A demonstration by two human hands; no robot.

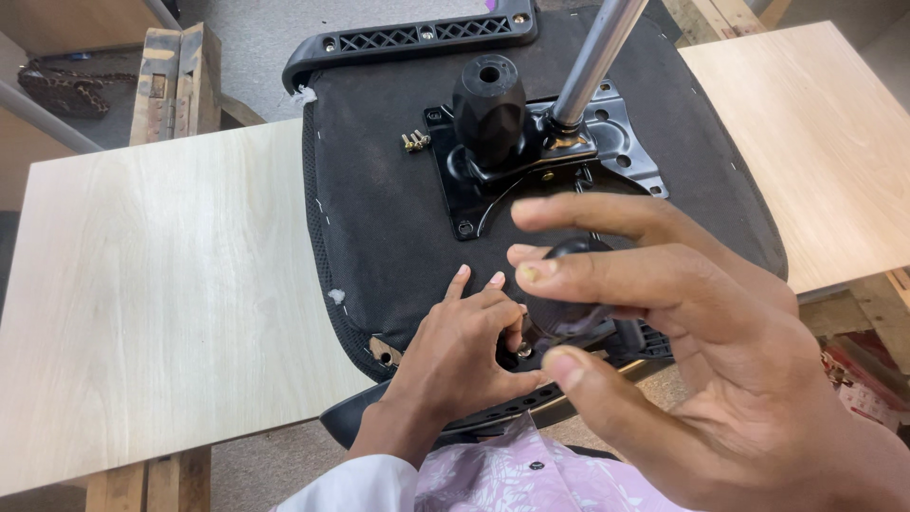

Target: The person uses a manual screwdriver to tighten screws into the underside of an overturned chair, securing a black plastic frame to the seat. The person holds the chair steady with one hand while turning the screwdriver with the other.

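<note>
An upturned black office-chair seat [379, 218] lies across two light wooden boards. A black metal mechanism plate [621, 142] with a knob [488, 104] and a chrome gas-lift column [597, 57] is bolted to it. My left hand [455, 365] rests on the seat's near edge, fingertips pinching a small screw at the armrest bracket [524, 349]. My right hand [664, 322] hovers above it, fingers spread around a black round-handled tool [569, 308]. Whether it grips the tool is unclear.
A few loose brass screws [415, 141] lie on the seat beside the plate. A black armrest [417, 38] is fixed at the far edge. Wooden boards [161, 284] [815, 133] flank the seat. A wooden stand [175, 81] is behind.
</note>
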